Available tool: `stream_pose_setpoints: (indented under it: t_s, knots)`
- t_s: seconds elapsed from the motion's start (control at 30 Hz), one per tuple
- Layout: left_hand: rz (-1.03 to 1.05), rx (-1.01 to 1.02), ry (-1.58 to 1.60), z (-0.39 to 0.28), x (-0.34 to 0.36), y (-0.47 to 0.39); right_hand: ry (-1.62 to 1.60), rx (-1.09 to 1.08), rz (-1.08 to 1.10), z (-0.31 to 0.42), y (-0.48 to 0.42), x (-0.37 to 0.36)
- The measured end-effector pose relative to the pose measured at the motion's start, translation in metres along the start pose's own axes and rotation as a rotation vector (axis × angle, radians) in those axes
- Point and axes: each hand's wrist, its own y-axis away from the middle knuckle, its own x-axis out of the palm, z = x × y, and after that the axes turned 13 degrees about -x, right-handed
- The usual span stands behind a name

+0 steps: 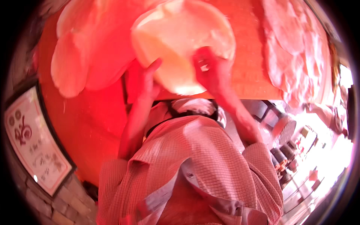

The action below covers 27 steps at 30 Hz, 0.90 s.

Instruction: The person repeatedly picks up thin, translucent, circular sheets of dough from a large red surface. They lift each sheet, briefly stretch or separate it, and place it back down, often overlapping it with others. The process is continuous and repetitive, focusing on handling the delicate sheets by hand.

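Note:
A thin, round, pale sheet (180, 36) with an uneven, slightly raised rim is in front of me over the red-orange tabletop. My left hand (150, 80) is at its near left edge, the thumb reaching over the rim and the fingers mostly hidden. On the right side of the sheet lies my right hand (211, 70), its fingers bent over the surface. A small bright patch shows between those fingers; blur hides whether it is an object or a gap. The sheet's material is hard to tell under the red light.
Thin, overlapping oval sheets (73, 64) lie on the tabletop (92, 140) at left. More wrinkled sheets (295, 53) cover its right side. A framed panel with writing (38, 140) leans beside the left edge. Dark cylindrical objects (281, 154) stand on the floor at right.

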Motion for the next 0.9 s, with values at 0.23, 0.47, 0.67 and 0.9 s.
stream_pose_setpoints:
  t_s: [0.23, 0.47, 0.67, 0.9]
  knots:
    - [0.019, 0.110, -0.084, 0.009, -0.038, -0.017, 0.467, -0.140, 0.421, -0.018, -0.016, 0.006]
    - [0.045, 0.107, -0.058, 0.019, -0.060, -0.031, -0.284, 0.329, -0.246, -0.107, -0.020, -0.173]
    - [0.030, -0.031, 0.049, 0.024, -0.073, -0.033, -0.043, 0.677, -0.625, -0.183, 0.065, -0.283]
    - [0.246, -0.031, 0.194, 0.005, -0.059, -0.012, 0.870, 0.246, -0.373, -0.207, 0.066, -0.219]
